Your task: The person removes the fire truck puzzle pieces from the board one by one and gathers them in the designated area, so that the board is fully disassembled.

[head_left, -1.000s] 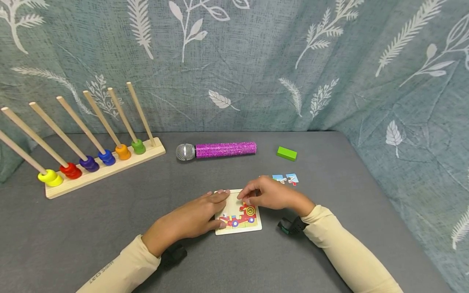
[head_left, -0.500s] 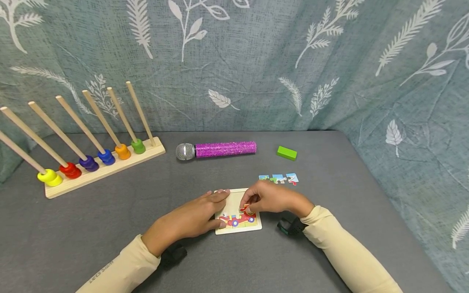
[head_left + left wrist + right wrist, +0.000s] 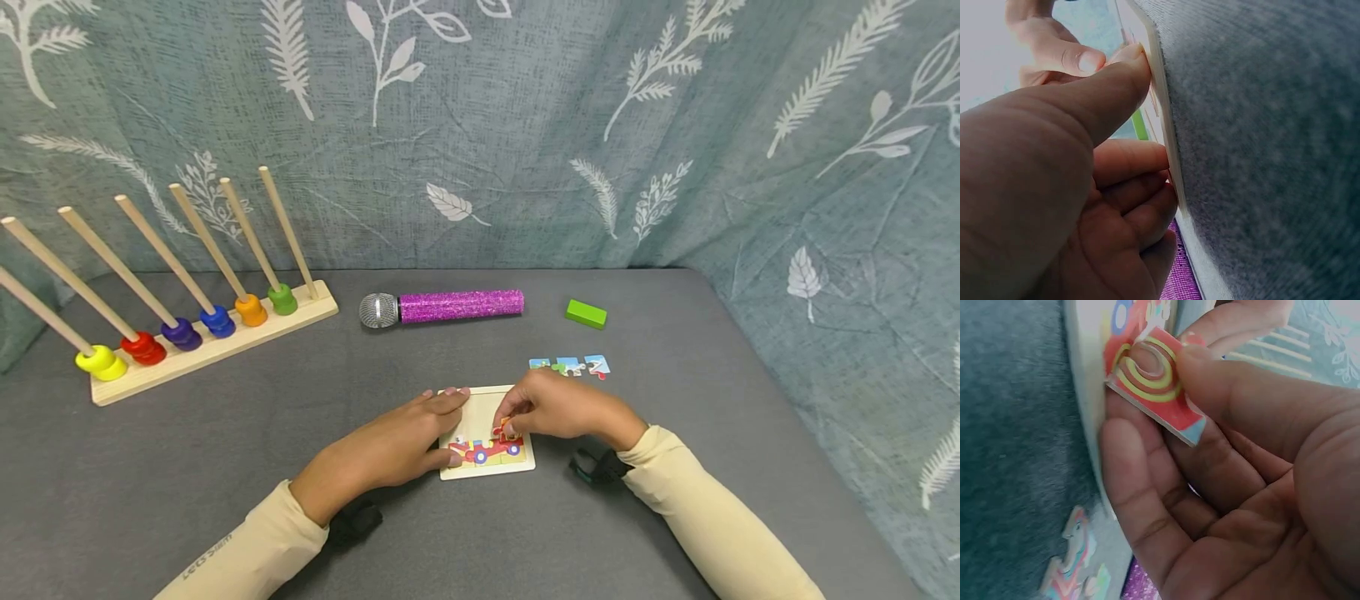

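A small wooden tray puzzle (image 3: 480, 474) lies on the table, its near row assembled into a red vehicle with blue wheels. My left hand (image 3: 408, 437) rests on its left side, thumb on the near corner and fingertips at the far left. In the left wrist view, the thumb and fingertips press the pale tray edge (image 3: 1159, 81). Between thumb and fingers, my right hand (image 3: 558, 407) pinches a red puzzle piece (image 3: 1179, 412) with yellow rings, close over the right side of the tray. The thumb covers part of this piece in the head view.
Several loose puzzle pieces (image 3: 570, 367) lie just beyond the right hand. Farther back are a purple glittery microphone (image 3: 461, 306) and a green block (image 3: 586, 314). A wooden peg stand (image 3: 217, 354) with coloured beads occupies the left. A patterned curtain (image 3: 480, 167) hangs behind the table.
My right hand has moved slightly toward the near side, its thumb now over the ringed piece that showed plainly before. More of the loose pieces show behind it. The left hand stays put.
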A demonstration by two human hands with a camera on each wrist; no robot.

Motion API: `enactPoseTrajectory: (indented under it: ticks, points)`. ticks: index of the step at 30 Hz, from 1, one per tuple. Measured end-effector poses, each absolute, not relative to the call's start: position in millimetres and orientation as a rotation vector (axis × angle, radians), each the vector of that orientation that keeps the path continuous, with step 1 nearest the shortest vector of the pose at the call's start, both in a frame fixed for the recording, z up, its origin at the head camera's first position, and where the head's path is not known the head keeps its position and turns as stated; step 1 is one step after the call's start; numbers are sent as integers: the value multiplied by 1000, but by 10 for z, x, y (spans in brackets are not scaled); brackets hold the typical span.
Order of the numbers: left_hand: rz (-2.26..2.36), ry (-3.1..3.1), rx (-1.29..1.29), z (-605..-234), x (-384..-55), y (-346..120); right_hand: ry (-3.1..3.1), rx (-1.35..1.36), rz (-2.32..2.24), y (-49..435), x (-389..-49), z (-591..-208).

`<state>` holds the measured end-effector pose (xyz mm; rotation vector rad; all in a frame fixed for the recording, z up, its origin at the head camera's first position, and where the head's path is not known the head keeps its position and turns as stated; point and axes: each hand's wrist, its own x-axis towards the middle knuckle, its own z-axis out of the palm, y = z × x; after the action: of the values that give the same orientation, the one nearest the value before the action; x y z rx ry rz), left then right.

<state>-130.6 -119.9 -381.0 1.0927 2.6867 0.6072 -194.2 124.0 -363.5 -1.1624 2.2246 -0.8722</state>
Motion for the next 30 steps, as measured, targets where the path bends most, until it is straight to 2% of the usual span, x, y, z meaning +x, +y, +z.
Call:
enactPoseTrajectory:
  ticks: [5, 20, 30]
  points:
    - [607, 2684, 1077, -3808, -1306, -1196, 2176, -1190, -985, 1345, -1953, -3698]
    - [623, 2671, 1050, -3790, -1310, -1182, 2253, -917, -1139, 1831, -2014, -3695]
    - [627, 2663, 1039, -3793, -1313, -1184, 2337, -867, -1148, 2050, -2057, -3658]
